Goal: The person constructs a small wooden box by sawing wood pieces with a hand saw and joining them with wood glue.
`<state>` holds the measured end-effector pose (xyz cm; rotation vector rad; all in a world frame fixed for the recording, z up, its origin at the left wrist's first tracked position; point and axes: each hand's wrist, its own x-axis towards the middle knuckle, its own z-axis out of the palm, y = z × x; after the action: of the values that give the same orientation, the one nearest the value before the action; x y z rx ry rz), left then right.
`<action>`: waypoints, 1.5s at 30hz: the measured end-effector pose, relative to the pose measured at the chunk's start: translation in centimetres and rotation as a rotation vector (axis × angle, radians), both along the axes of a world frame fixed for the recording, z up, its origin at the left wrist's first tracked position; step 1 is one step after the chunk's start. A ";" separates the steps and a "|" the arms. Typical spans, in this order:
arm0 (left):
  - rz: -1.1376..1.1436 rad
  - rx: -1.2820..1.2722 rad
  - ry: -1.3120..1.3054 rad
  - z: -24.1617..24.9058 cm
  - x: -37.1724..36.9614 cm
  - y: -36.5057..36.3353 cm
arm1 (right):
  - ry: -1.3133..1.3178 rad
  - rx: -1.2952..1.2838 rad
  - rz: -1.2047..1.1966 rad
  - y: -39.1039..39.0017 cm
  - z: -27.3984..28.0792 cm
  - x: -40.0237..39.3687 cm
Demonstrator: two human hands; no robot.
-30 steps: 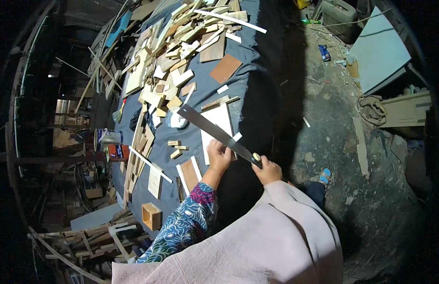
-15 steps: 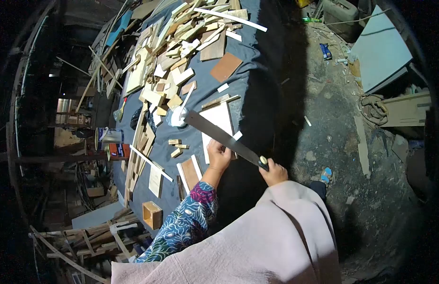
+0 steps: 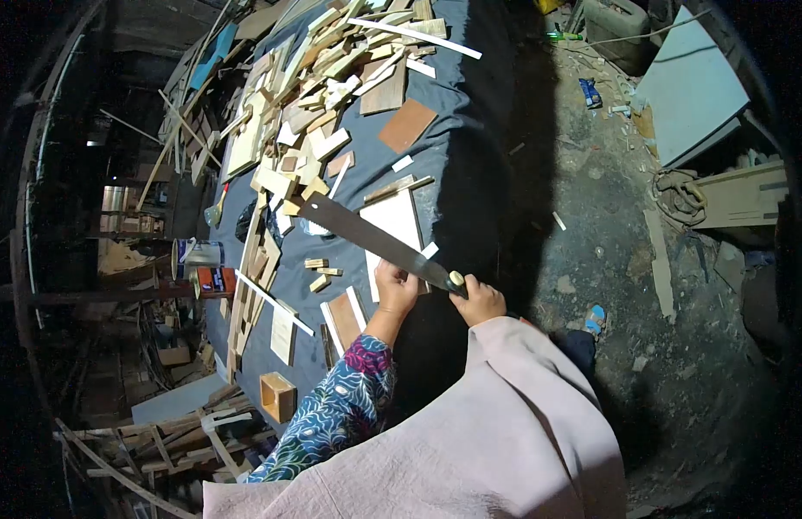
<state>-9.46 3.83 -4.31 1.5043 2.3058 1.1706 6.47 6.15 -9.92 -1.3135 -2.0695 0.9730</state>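
Note:
My right hand [image 3: 479,299] is closed around the handle of a handsaw [image 3: 366,233], whose wide grey blade slants up and left across the table. Close beside the blade, my left hand [image 3: 396,288] grips a white strip of wood, the end [image 3: 429,251] of which shows past the saw's far side. Its middle is hidden by the blade and my fingers. Under the saw lies a pale board [image 3: 395,214], with thin wooden sticks [image 3: 399,189] along its top end. A brown panel with white edge strips [image 3: 343,318] rests to the left of my left hand.
A large heap of wood offcuts [image 3: 314,95] covers the far part of the dark cloth [image 3: 457,86]. Paint cans [image 3: 199,253] and a small wooden box [image 3: 277,396] stand at the left. The table's right edge drops to a littered floor [image 3: 583,216].
My right hand and the saw have moved left and slightly up, so the blade tip reaches further over the offcuts. My left hand stays nearly in place.

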 end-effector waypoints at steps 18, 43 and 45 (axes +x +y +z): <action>-0.012 -0.002 0.096 0.1 -0.3 0.2 | -0.009 -0.045 0.008 0.1 0.7 0.0; -0.036 -0.039 0.127 0.3 -0.6 0.2 | -0.070 -0.078 0.037 0.1 -0.1 0.9; -0.036 -0.026 0.117 0.5 -0.5 0.2 | -0.035 -0.032 0.026 0.7 0.6 -0.5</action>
<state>-10.00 4.02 -3.84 1.6396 2.3460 1.0671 5.98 6.85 -9.30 -1.3323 -2.1105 1.0047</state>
